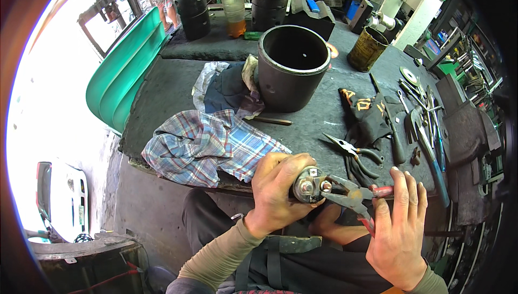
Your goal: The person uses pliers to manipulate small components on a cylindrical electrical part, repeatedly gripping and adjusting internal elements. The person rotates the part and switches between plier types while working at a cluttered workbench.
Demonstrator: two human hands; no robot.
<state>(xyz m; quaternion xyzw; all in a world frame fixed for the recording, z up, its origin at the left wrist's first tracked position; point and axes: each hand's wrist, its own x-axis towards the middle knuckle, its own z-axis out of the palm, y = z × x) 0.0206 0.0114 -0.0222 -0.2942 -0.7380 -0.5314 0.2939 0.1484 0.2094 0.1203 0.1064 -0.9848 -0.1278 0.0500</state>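
My left hand [280, 191] is wrapped round a starter solenoid [308, 187], a short dark cylinder with two copper-coloured studs on its end face. Red-handled pliers [350, 198] are in my right hand [398, 229], with the handles spread and the fingers stretched along them. Their jaws reach the right stud; whether they bite on it I cannot tell. Just beyond, on the bench, lie needle-nose pliers [345, 145] with dark handles. A checked cloth [199, 145] hangs over the bench edge next to my left hand.
The dark bench [172, 83] carries a thick black metal cylinder [291, 86], a rusty can [368, 51], dark gloves [367, 113] and a bottle [233, 10]. Several hand tools [423, 116] lie at the right. A green ribbed panel [121, 78] stands at the left.
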